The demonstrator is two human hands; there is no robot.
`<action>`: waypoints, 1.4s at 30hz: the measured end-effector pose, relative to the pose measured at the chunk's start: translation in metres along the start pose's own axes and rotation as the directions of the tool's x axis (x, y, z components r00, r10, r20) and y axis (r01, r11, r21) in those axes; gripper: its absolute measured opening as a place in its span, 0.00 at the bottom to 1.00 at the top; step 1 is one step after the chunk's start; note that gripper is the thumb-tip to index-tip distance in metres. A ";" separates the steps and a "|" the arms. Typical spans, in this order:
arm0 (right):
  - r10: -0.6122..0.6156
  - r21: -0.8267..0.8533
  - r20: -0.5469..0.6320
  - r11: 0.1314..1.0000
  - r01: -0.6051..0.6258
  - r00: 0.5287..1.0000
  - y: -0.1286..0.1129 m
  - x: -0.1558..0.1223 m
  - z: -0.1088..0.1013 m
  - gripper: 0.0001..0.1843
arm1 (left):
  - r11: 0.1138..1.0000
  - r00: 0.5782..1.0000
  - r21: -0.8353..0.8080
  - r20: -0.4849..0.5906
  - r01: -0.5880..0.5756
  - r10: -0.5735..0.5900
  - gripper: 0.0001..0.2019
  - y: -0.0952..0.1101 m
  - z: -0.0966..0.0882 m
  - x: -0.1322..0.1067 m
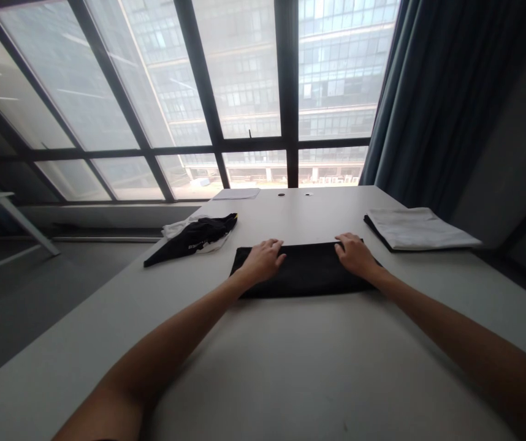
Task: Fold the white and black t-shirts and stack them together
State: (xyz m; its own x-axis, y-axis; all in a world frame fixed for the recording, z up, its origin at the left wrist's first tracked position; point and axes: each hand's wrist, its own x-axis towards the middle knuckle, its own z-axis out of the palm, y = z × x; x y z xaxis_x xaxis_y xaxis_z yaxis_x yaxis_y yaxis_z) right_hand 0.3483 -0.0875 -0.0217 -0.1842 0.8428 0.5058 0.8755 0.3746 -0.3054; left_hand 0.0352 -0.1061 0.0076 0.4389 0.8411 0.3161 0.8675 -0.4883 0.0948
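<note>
A black folded cloth (311, 272), perhaps a garment, lies flat on the white table in front of me, its long side running left to right. My left hand (263, 260) rests on its left part, palm down with the fingers stretched toward the far edge. On the right part lies my right hand (354, 254), also palm down, its fingers extended near the far edge. Neither hand grips the cloth. The parts of the cloth beneath both hands are hidden.
Crumpled black and white clothes (198, 236) lie at the table's left edge. To the right is a folded stack, a white cloth (422, 226) over black. A white sheet (236, 194) lies at the far end of the table (300, 361). A dark curtain (433, 104) hangs at right.
</note>
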 end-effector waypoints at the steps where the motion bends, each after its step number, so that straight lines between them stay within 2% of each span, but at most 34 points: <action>1: -0.069 0.011 0.032 0.998 0.069 0.997 -0.018 -0.008 0.005 0.20 | 0.996 0.996 -0.033 0.026 -0.082 0.082 0.24 0.018 0.006 0.002; 4: -0.170 0.001 0.169 0.985 0.172 0.971 -0.058 -0.031 0.021 0.25 | 0.981 0.975 -0.097 0.134 -0.166 0.178 0.26 0.054 0.030 0.003; 7: -0.090 -0.038 0.308 0.994 0.107 0.947 -0.065 -0.045 0.030 0.29 | 0.984 0.958 -0.093 0.230 -0.152 0.169 0.29 0.065 0.052 -0.001; 11: 0.019 -0.100 0.402 0.995 0.023 0.915 -0.036 -0.048 0.021 0.35 | 0.992 0.960 -0.056 0.251 -0.116 0.127 0.30 0.061 0.060 -0.006; 18: 0.190 -0.252 0.393 0.963 -0.094 0.900 0.032 -0.058 -0.010 0.36 | 0.994 0.953 -0.062 0.284 -0.090 0.104 0.31 0.063 0.056 -0.004; 22: 0.308 -0.321 0.373 0.928 -0.190 0.875 0.045 -0.062 -0.019 0.36 | 0.994 0.947 -0.069 0.307 -0.081 0.098 0.31 0.065 0.053 -0.004; 25: 0.299 -0.359 0.291 0.915 -0.186 0.909 0.032 -0.047 -0.019 0.34 | 0.995 0.926 -0.088 0.371 -0.043 0.072 0.31 0.066 0.045 0.002; 28: 0.197 -0.299 0.220 0.946 -0.126 0.956 0.006 -0.019 -0.008 0.31 | 0.994 0.915 -0.105 0.401 -0.011 0.052 0.31 0.071 0.040 0.019; 30: 0.129 -0.244 0.248 0.968 -0.067 0.960 -0.010 -0.001 0.005 0.30 | 0.994 0.932 -0.107 0.357 -0.028 0.065 0.31 0.075 0.044 0.034; 33: 0.088 -0.210 0.345 0.977 -0.015 0.935 -0.018 0.015 0.026 0.30 | 0.995 0.954 -0.087 0.293 -0.041 0.065 0.30 0.079 0.060 0.054; 37: 0.140 -0.230 0.398 0.972 -0.049 0.907 -0.001 0.013 0.042 0.33 | 0.997 0.957 -0.079 0.288 -0.008 0.031 0.31 0.065 0.076 0.062; 39: 0.151 -0.240 0.381 0.969 -0.060 0.912 0.009 0.009 0.044 0.34 | 0.998 0.954 -0.070 0.298 0.000 0.021 0.33 0.047 0.075 0.056; 42: 0.167 -0.256 0.362 0.964 -0.074 0.917 0.017 0.005 0.041 0.35 | 0.999 0.950 -0.016 0.311 0.037 -0.030 0.33 0.010 0.064 0.042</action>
State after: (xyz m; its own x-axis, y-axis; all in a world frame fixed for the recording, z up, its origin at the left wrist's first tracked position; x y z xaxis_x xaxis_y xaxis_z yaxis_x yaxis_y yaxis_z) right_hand 0.3440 -0.0610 -0.0579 -0.1846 0.9753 0.1210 0.9718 0.1995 -0.1256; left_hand 0.0774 -0.0604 -0.0381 0.4635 0.8861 0.0036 0.8793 -0.4604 0.1219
